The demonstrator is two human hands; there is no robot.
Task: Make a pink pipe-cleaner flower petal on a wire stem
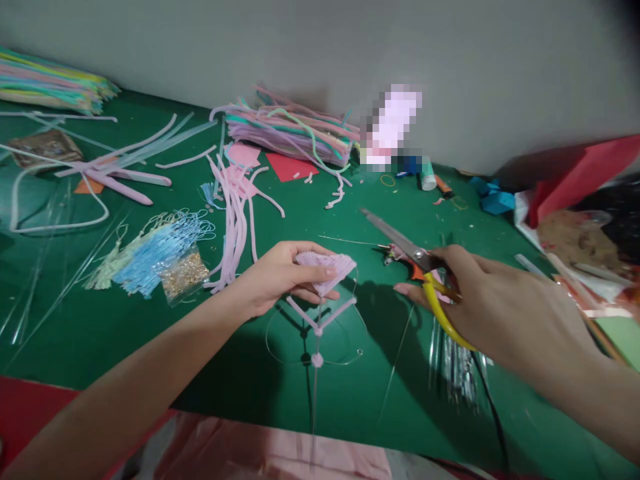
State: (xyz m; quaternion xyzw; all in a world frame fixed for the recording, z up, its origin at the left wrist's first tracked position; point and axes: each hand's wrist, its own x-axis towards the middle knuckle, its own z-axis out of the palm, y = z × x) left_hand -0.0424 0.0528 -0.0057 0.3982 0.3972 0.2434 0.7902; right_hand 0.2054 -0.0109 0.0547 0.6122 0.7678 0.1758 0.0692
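Observation:
My left hand is closed on a lilac pipe-cleaner piece, a ribbed, roughly triangular shape pinched between thumb and fingers. Below it hangs a V of lilac pipe cleaner and a small lilac knob, both on a thin stem, with a fine wire loop curving around them. In my right hand are scissors with yellow handles, the blades pointing up and left, away from the lilac piece. Under the scissors lies a tool with orange and pink parts, mostly hidden.
Lilac pipe-cleaner strips, blue tassels and a bag of gold beads lie left of centre. Pipe-cleaner bundles rest along the grey wall. Silvery wire strips and a black cord are below my right hand.

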